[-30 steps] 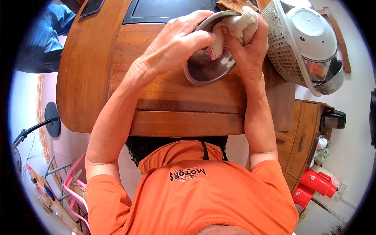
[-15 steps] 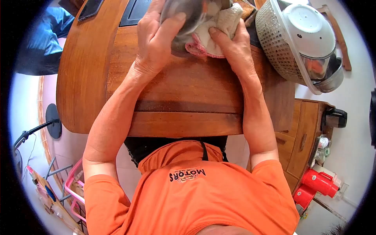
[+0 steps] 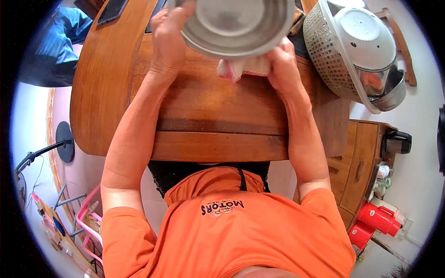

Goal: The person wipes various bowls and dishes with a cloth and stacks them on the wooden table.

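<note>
A round stainless steel bowl (image 3: 232,21) is raised over the near part of the wooden table, tilted so that its circular face shows. My left hand (image 3: 170,37) is closed on its left edge, with the fingers somewhat blurred. At the lower right edge, my right hand (image 3: 283,65) is closed on a whitish cloth with a pink border (image 3: 245,67). The cloth hangs below the rim, and the bowl hides the rest of it. Fingertips of my right hand are partly hidden behind the bowl.
On the wooden table (image 3: 208,106), a plastic basket (image 3: 329,55) at the right holds a white bowl (image 3: 364,39) and metal ware. A dark phone (image 3: 112,10) lies at the far left. Beyond the table's left edge, a person's jeans (image 3: 60,41) show. Red flasks (image 3: 380,217) stand lower right.
The bowl has turned so its round face now shows, and it has shifted right. My right hand and the cloth have moved down to its lower edge.
</note>
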A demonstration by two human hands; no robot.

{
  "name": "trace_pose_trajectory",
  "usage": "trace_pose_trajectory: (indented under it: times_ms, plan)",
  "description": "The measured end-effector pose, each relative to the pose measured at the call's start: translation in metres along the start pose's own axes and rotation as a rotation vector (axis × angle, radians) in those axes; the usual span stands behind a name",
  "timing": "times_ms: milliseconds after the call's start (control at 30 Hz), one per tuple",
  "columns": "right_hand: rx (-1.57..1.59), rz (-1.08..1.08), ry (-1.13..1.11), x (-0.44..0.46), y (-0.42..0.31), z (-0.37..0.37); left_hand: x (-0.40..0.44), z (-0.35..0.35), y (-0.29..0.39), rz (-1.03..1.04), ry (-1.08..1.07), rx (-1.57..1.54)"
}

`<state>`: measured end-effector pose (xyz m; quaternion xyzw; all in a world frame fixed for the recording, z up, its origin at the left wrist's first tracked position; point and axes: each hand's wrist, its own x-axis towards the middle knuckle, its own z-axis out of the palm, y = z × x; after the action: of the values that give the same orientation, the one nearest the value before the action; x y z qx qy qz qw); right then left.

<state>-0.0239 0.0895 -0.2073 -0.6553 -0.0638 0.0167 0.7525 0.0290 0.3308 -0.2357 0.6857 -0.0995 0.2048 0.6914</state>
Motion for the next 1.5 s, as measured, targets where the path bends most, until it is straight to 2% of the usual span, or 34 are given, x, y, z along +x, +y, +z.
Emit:
trace_pose_trajectory:
  times_ms: [33, 67, 133, 167, 200, 267, 400, 467, 567, 667, 733, 867, 933, 1067, 1133, 1200, 1267, 1333, 1400, 1467, 1500]
  plan:
    - [0.08, 0.025, 0.032, -0.002, -0.006, 0.002, 0.001, 0.002, 0.001, -0.2, -0.04, -0.278]
    - [0.161, 0.05, 0.066, -0.004, -0.012, 0.004, 0.002, 0.003, 0.003, -0.2, -0.038, -0.276]
    - [0.164, 0.009, 0.1, -0.005, -0.014, 0.0, 0.003, 0.005, 0.011, -0.381, -0.155, -0.261]
    - [0.181, -0.026, 0.048, -0.005, -0.015, -0.004, 0.002, 0.012, 0.028, -0.321, -0.291, -0.294]
    - [0.19, -0.038, 0.026, -0.005, -0.017, -0.006, -0.002, 0.017, 0.036, -0.322, -0.289, -0.293]
    - [0.201, -0.036, 0.02, -0.004, -0.021, -0.005, -0.007, 0.021, 0.043, -0.467, -0.431, -0.436]
    - [0.191, 0.016, 0.0, -0.009, -0.026, 0.003, -0.017, 0.03, 0.034, -0.455, -0.576, -0.395]
    - [0.181, 0.063, -0.014, -0.01, -0.027, 0.01, -0.021, 0.034, 0.036, -0.445, -0.572, -0.421]
    - [0.138, 0.152, -0.047, -0.014, -0.023, 0.023, -0.017, 0.038, 0.034, -0.453, -0.408, -0.595]
    - [-0.01, 0.136, -0.201, -0.012, -0.013, 0.031, -0.01, 0.034, 0.026, -0.463, -0.286, -0.622]
    - [-0.03, 0.086, -0.232, -0.014, -0.01, 0.037, -0.005, 0.028, 0.02, -0.483, -0.266, -0.586]
    - [0.083, 0.192, -0.163, -0.014, -0.007, 0.036, -0.002, 0.026, 0.014, -0.435, -0.213, -0.505]
    - [0.146, 0.218, -0.129, -0.013, -0.011, 0.035, 0.0, 0.026, 0.012, -0.317, -0.174, -0.368]
    - [0.189, 0.171, -0.089, -0.01, -0.015, 0.029, 0.001, 0.024, 0.015, -0.312, -0.189, -0.323]
    - [0.184, 0.135, -0.093, -0.01, -0.011, 0.026, 0.0, 0.027, 0.019, -0.218, -0.15, -0.211]
    - [0.212, 0.064, -0.072, -0.01, -0.01, 0.027, 0.0, 0.028, 0.02, -0.193, -0.203, -0.161]
    - [0.219, 0.055, -0.057, -0.012, -0.014, 0.029, -0.002, 0.036, 0.017, -0.035, -0.149, -0.14]
    - [0.224, 0.044, -0.037, -0.015, -0.017, 0.029, -0.005, 0.035, 0.013, -0.047, -0.21, -0.096]
    - [0.168, 0.015, -0.047, -0.017, -0.019, 0.029, -0.007, 0.038, 0.003, 0.063, -0.22, 0.089]
    - [0.193, 0.012, -0.052, -0.016, -0.013, 0.025, -0.017, 0.036, 0.012, -0.034, -0.265, 0.008]
    - [0.157, 0.004, -0.051, -0.016, -0.011, 0.025, -0.025, 0.034, 0.018, -0.157, -0.305, -0.079]
